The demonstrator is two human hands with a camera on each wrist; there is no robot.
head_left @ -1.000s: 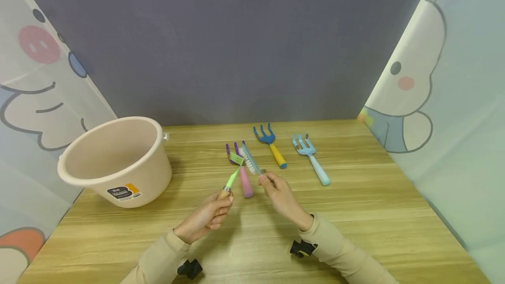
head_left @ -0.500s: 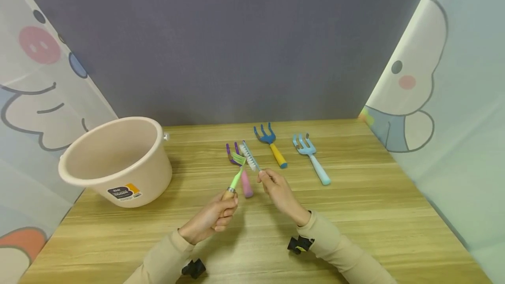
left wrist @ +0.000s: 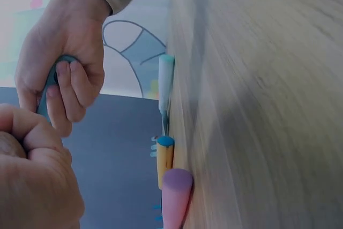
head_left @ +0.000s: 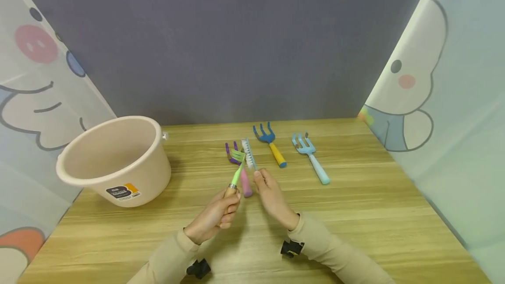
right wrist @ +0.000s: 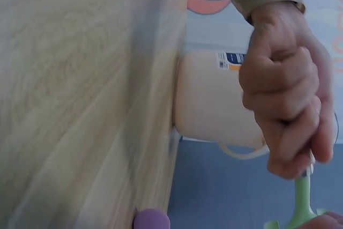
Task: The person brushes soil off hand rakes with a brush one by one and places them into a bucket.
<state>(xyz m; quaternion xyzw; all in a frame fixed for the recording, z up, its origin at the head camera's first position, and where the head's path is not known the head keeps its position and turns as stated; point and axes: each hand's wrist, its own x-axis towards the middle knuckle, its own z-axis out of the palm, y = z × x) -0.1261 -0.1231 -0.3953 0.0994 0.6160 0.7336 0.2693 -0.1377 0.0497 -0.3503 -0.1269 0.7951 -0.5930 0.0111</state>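
Observation:
My left hand [head_left: 217,214] grips the wooden handle of a small green hand fork [head_left: 238,172], its tines pointing away from me. In my right hand [head_left: 272,194] is the handle of a blue brush [head_left: 248,154] with white bristles, which face the green tines. Brush and tines look close together above the table; whether they touch I cannot tell. Beneath them lies a purple hand fork with a pink handle [head_left: 246,183], partly covered in the head view. In the left wrist view the right fingers [left wrist: 69,89] curl round the blue-green brush handle.
A beige bucket [head_left: 158,174] stands at the left on the wooden table [head_left: 355,231]. Behind and right of my hands lie a blue hand fork with a yellow handle [head_left: 278,154] and a light blue hand fork [head_left: 318,170]. A grey panel [head_left: 252,47] rises behind the table.
The left hand has shifted slightly right with the green fork. My right hand has moved a little left, and the brush has turned more upright in the head view.

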